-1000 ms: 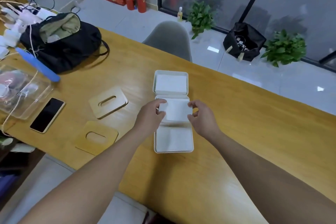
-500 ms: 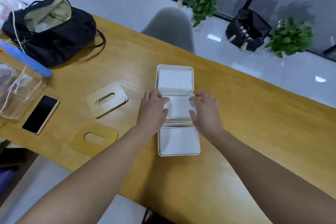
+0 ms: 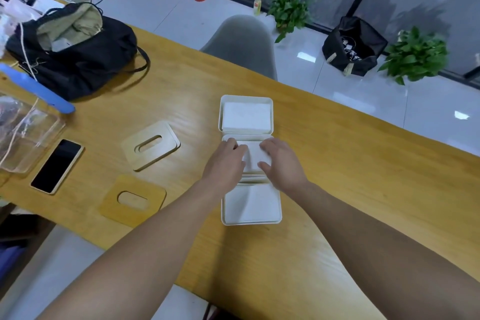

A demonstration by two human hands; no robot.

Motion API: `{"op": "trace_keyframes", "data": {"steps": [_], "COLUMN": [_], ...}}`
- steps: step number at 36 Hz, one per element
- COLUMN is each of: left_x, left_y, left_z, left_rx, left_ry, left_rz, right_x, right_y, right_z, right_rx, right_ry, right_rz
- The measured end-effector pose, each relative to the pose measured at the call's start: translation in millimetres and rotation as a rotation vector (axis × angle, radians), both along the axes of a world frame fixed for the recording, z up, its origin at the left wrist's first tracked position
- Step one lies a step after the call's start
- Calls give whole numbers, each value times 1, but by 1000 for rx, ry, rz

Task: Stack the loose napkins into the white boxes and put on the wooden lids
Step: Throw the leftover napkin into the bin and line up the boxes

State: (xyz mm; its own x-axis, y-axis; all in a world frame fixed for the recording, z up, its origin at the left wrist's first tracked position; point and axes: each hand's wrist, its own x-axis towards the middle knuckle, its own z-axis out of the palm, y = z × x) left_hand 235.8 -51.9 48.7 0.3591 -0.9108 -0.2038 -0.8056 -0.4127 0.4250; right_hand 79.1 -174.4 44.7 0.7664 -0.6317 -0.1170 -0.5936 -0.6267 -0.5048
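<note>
Three white boxes stand in a column on the wooden table. The far box (image 3: 271,114) and the near box (image 3: 280,205) each hold a flat stack of white napkins. My left hand (image 3: 225,163) and my right hand (image 3: 281,163) lie side by side over the middle box (image 3: 228,137), fingers pressing down on the napkin stack (image 3: 252,156) inside it. The hands hide most of that box. To the left lie wooden lids with oval slots: a light pair stacked (image 3: 152,145) and a darker one (image 3: 133,199).
A black phone (image 3: 57,166) and a clear plastic container (image 3: 23,135) lie at the left edge, with a black bag (image 3: 75,52) and a blue object (image 3: 36,88) behind them. A grey chair (image 3: 242,44) stands across the table.
The napkin stack pinched between both hands above the middle box has gone down into it. Both hands have flattened onto it and drawn closer together.
</note>
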Motion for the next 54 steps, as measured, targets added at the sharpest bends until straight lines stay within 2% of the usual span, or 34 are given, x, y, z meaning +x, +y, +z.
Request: {"op": "trace_keyframes", "data": {"steps": [6,9,14,19,24,29,34,39,44,54], "left_x": [-9,-16,-58,-143,-266,-397,-556,-691,-791,-892], "left_y": [1,6,8,-8,-24,-35,-60,-79,-90,-113], "left_z": [12,26,67,111,139,144,138,127,116,76], "left_rx": [-15,-85,-266,-392,-433,-361,-205,-127,-55,80], "left_ry": [-42,-2,300,515,643,727,773,850,862,578], "left_rz": [45,122,248,156,48,-108,-325,-471,-565,-660], "right_x": [-12,-26,-67,-147,-277,-421,-582,-708,-798,-899], "right_y": [1,2,10,19,34,51,62,76,89,103], "right_z": [19,35,79,123,155,171,176,169,156,98], "right_rx": [147,228,428,582,589,474,438,421,429,395], "right_ry": [-84,-146,-349,-578,-727,-680,-690,-726,-707,-524], "right_rz": [-104,-170,-251,-402,-534,-652,-854,-1051,-1175,-1562]}}
